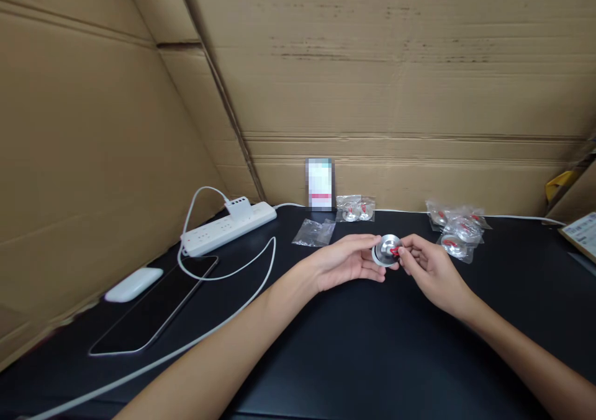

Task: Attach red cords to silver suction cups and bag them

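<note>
A round, shiny silver metal disc (384, 250) with a pale rim and a small red loop-like piece at its centre is held up above the black table. My left hand (350, 261) grips its left edge, thumb on top and the other fingers beneath. From the right, the thumb and forefinger of my right hand (431, 272) pinch the red piece (395, 251). Beyond my left wrist lies a crumpled clear plastic bag (314, 233). More silver discs with red pieces sit in clear bags (457, 228) beyond my right hand, and in another bagged group (356, 209) farther back.
A phone-like screen (320, 185) leans against the cardboard wall (395, 97). On the left are a white power strip (228, 228) with a charger, a looping white cable (242, 311), a dark tablet or phone (156, 308) and a white case (134, 284). A labelled box (582, 233) is at right.
</note>
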### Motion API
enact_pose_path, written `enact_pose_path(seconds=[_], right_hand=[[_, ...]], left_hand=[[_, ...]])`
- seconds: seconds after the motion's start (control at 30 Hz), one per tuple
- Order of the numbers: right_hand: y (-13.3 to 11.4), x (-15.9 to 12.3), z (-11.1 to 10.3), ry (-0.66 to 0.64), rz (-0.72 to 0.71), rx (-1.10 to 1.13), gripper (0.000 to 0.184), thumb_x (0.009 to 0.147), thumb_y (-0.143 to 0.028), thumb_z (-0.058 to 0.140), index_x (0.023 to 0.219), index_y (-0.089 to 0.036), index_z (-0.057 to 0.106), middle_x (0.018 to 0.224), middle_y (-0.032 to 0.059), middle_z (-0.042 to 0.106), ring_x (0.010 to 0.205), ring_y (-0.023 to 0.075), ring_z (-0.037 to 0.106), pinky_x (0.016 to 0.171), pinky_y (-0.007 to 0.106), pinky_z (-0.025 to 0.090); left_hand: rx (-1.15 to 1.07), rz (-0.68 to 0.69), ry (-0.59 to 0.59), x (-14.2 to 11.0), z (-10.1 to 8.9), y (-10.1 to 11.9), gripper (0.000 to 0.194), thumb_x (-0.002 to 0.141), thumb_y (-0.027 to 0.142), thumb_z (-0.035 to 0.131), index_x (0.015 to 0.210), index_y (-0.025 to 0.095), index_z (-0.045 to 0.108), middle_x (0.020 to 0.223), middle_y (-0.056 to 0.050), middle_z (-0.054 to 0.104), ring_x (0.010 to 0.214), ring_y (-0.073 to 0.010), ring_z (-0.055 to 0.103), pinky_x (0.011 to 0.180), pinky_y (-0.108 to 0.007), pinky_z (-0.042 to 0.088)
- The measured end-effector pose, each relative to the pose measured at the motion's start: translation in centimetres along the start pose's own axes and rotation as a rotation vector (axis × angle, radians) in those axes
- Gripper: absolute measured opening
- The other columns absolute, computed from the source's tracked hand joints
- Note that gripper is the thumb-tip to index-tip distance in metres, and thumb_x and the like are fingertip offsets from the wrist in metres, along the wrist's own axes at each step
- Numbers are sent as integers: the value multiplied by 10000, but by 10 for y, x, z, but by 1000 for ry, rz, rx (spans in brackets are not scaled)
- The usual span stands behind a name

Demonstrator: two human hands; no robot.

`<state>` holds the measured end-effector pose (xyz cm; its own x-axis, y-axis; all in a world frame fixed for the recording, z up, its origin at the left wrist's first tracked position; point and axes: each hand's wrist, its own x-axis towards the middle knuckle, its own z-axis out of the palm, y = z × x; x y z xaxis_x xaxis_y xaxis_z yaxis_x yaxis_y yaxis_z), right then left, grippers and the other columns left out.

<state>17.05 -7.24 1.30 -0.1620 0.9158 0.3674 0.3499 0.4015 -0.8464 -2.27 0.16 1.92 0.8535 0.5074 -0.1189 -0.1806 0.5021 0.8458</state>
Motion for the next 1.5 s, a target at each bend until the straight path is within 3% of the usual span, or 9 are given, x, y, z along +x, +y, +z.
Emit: enact_pose_path(seconds=[0.2,0.43,0.63,0.83,1.1,1.2,1.33,1.4,1.5], right_hand=[[4,3,-3,-11,85,86,189,916,-351,558,906,-167,597,761,35,640,634,137,577,574,257,470],[11,2,-1,30,8,-103,157,910,-305,553,886,-175,638,767,43,667,616,151,588,617,296,503],[11,2,1,18,22,-90,189,911,-339,554,860,-181,646,716,30,651,589,150,580,595,289,491],[14,2,2,-38,109,82,257,892,-429,578,844,-178,608,711,19,611,591,138,556,576,273,465],[9,5,0,-57,251,371,331,834,-479,651,808,-153,603,655,-3,556,572,109,479,575,261,399],[9,5,0,-28,289,462,323,807,-463,687,806,-149,611,639,-13,535,564,106,461,580,268,388],[8,5,-1,-8,294,492,309,790,-443,707,770,-154,600,662,-6,539,570,104,451,582,271,376],[7,5,-2,-12,292,496,308,794,-441,704,760,-156,593,666,-6,540,573,104,451,582,270,371],[7,5,-1,-30,288,490,304,818,-441,682,780,-153,595,645,-14,530,571,103,448,583,266,359]], left_hand=[[9,-3,73,1,3,-4,290,890,321,640,1051,80,653,947,-186,710,738,-159,663,800,-345,515],[179,82,283,1,17,-7,278,921,322,594,936,64,695,849,-145,715,776,-192,684,886,-413,520],[186,123,250,1,20,-10,283,926,322,587,948,63,699,863,-146,720,826,-211,697,928,-437,510],[143,164,196,1,20,-10,324,925,330,593,1113,76,663,914,-145,717,850,-222,697,938,-471,498],[131,151,212,1,31,-4,377,983,357,443,1178,66,583,977,-174,697,842,-235,695,922,-478,504],[394,256,345,-3,23,11,368,980,359,410,1122,85,610,1008,-165,688,833,-233,681,868,-445,524],[1290,533,855,-20,-17,43,272,901,194,456,1056,145,674,1077,-119,681,994,-261,615,953,-421,441],[1633,431,968,-30,-44,55,346,824,100,465,1101,127,672,1109,-141,671,1078,-303,569,991,-430,392],[1828,134,847,-40,-77,58,419,754,109,531,1154,115,657,1151,-168,647,1116,-334,547,989,-414,377]])
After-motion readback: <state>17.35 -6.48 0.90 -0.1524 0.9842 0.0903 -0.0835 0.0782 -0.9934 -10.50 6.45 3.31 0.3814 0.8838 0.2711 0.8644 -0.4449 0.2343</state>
